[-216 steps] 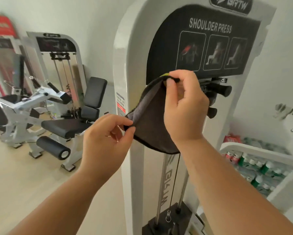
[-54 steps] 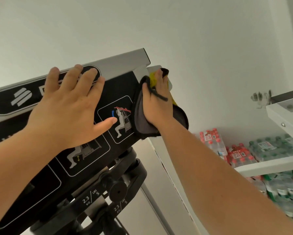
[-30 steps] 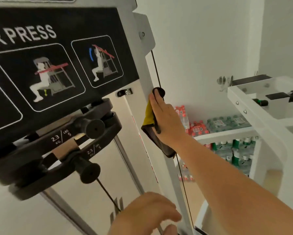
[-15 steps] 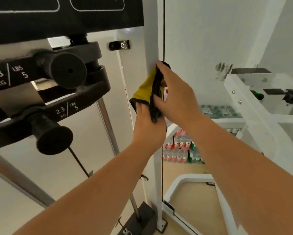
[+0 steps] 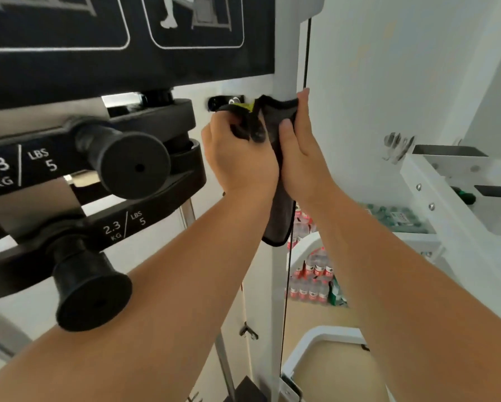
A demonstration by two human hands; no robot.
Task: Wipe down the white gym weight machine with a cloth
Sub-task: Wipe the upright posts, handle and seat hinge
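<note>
Bright, even light with soft shadows; wide-angle bending at the edges, background slightly blurred.

Upper black add-on weight (image 5: 40, 169), left, on white weight machine (image 5: 285, 53): "2.3 KG / LBS 5". Lower black add-on weight (image 5: 144, 219), nearer: same "2.3 KG / LBS 5". Bottle labels (image 5: 310, 274), far right: unreadable.
</note>
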